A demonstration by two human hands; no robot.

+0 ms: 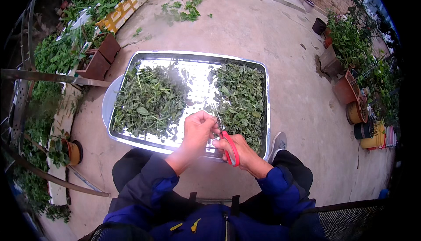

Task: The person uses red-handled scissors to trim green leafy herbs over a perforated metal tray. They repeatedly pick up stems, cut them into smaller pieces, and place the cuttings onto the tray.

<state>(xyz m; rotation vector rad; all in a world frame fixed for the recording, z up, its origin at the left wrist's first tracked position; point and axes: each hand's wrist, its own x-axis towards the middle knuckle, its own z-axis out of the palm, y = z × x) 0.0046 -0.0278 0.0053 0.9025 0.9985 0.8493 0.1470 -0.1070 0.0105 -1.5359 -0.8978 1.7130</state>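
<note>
A rectangular metal tray (189, 53) with a perforated bottom lies before me, bearing two heaps of green leaves. The left heap (149, 99) has leafy stems; the right heap (243, 99) looks made of smaller pieces. Red-handled scissors (233, 149) are in my right hand (241, 150), their blades pointing away from me over the tray. My left hand (199, 131) is beside the blades, its thumb and fingertips pinched together over the tray's near middle. Whatever small piece may be between those fingertips is too small to tell.
Under the tray's left side a pale round rim (110, 99) juts out. Cut greenery (189, 9) lies on the concrete floor beyond. Planters (95, 65) and a curved metal bar (56, 77) stand at the left, potted plants (348, 86) at the right. My shoe (279, 142) is by the tray's right corner.
</note>
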